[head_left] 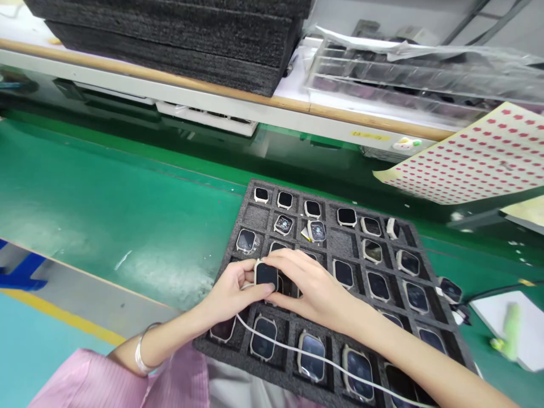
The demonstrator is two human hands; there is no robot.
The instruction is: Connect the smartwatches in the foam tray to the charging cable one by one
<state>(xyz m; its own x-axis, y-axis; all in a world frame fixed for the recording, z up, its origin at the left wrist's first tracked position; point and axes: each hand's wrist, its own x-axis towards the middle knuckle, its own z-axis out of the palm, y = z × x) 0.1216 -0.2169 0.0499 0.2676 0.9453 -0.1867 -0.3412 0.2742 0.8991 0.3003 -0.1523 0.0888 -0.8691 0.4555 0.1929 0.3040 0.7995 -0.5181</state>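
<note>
My left hand (232, 289) grips a smartwatch body (266, 274) with a dark screen and pale case, its thumb across the lower corner. My right hand (304, 280) has its fingers closed round the watch's other side. A thin white cable (293, 350) runs from beneath my left hand, over the tray, towards the lower right; its end is hidden. Below both hands lies a dark grey foam tray (257, 215) with square compartments. Several strapless smartwatches sit in them, including one with a lit screen (283, 225) and another leaning on its side (392, 228).
Beyond the green worktop (106, 192), a raised shelf holds stacked black foam (191, 45) and clear plastic trays (403, 73). A sheet with red dots (476, 158) hangs at the right. Right of the foam tray lie another watch (449, 289) and a white pad (501, 323).
</note>
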